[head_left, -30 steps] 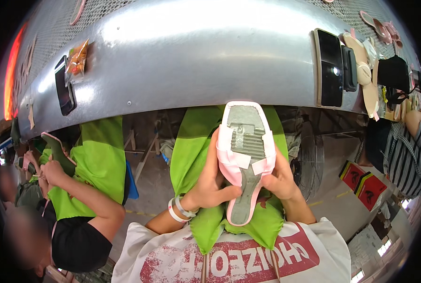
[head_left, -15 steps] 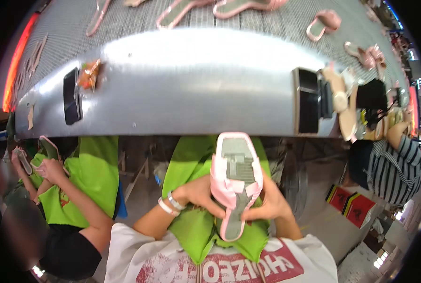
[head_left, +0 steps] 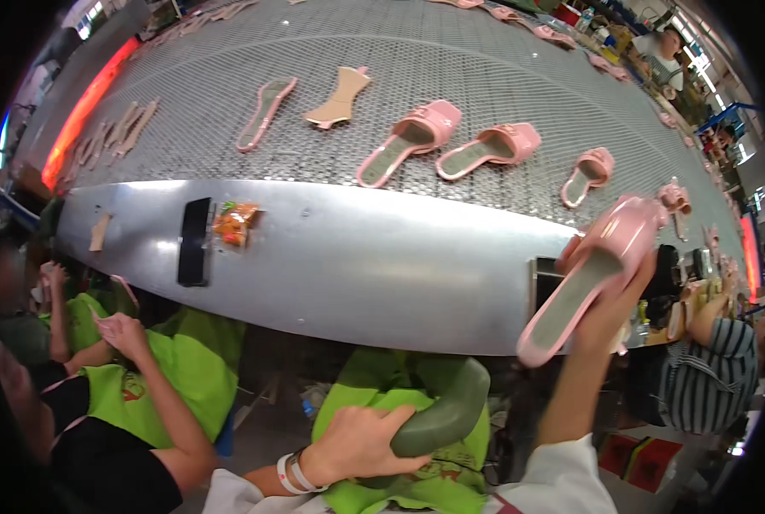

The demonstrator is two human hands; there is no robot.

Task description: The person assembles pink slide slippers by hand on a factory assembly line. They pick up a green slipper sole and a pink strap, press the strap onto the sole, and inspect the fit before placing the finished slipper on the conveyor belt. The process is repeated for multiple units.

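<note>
My left hand (head_left: 357,445), a wristband and bracelet on its wrist, is wrapped round a dark green shoe last (head_left: 447,415) over my green apron (head_left: 348,385). Raised at the right above the steel bench edge, my right hand (head_left: 615,300) grips a pink slide sandal (head_left: 624,236) with a grey-green footbed. The sandal is tilted, its strap end pointing up toward the conveyor and its other end down toward me. Part of my fingers is hidden behind it. Beyond it, a smaller pink sandal (head_left: 588,176) lies on the mesh belt.
The steel bench (head_left: 382,265) bears a black phone (head_left: 195,242) and an orange snack packet (head_left: 235,223). On the mesh conveyor (head_left: 314,163) lie pink sandals (head_left: 412,141) and a tan sole piece (head_left: 340,98). Co-workers sit left, in a green apron (head_left: 173,368), and right, in stripes (head_left: 708,377).
Both hands held a pink sandal over my lap. Now the right hand holds one up and forward to the right, and the left holds a green last. The view has tilted up toward the conveyor.
</note>
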